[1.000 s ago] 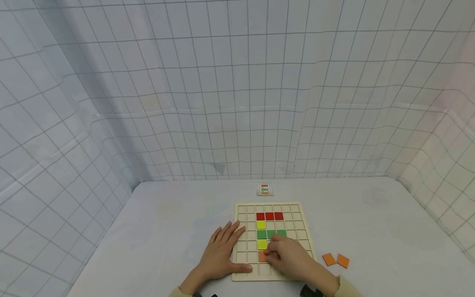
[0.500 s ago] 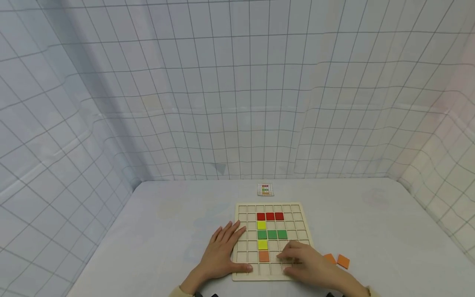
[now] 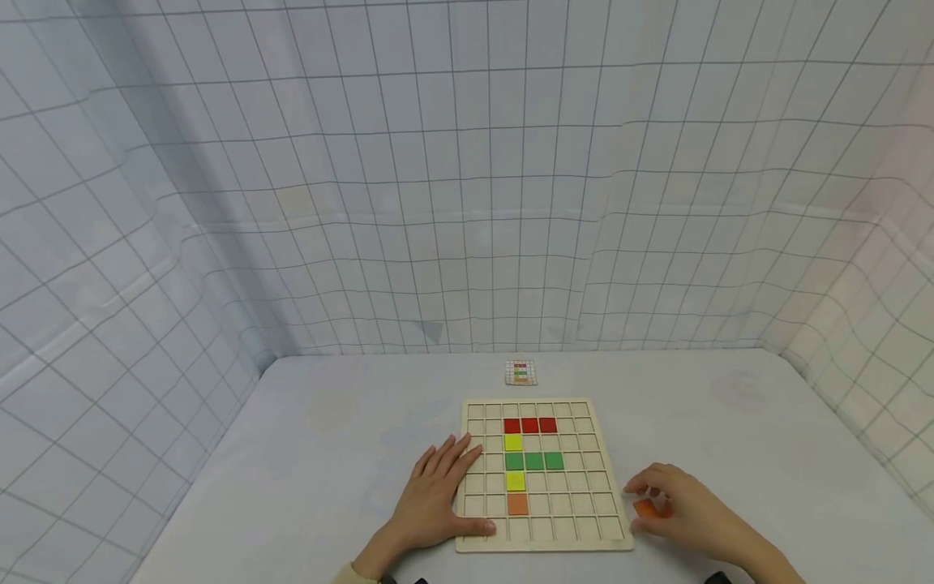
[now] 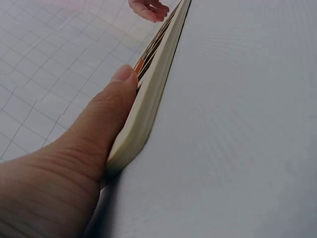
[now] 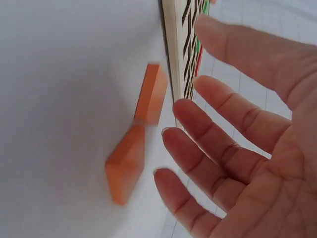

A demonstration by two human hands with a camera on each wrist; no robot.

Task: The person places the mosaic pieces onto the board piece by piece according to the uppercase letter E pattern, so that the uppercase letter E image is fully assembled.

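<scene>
A pale wooden grid board [image 3: 569,531] lies on the table. My left hand [image 3: 430,499] rests on its left edge, fingers spread and the thumb [image 4: 116,99] along the near rim. Set in the grid are several coloured squares: red tiles [image 3: 529,425], yellow tiles [image 3: 515,481], green tiles [image 3: 534,461] and one orange tile [image 3: 517,504]. Right of the board, my right hand [image 3: 679,511] hovers over two loose orange tiles [image 5: 126,166], thumb and fingers apart. It holds nothing. In the head view this hand hides most of them.
Beyond the board lies a small card [image 3: 521,372] printed with a coloured grid pattern. A white cloth with grid lines [image 3: 467,203] hangs behind and on both sides of the white table [image 3: 328,454].
My right hand has left the orange tile in the grid and moved right, off the board to the loose orange tiles. The left hand stays in place.
</scene>
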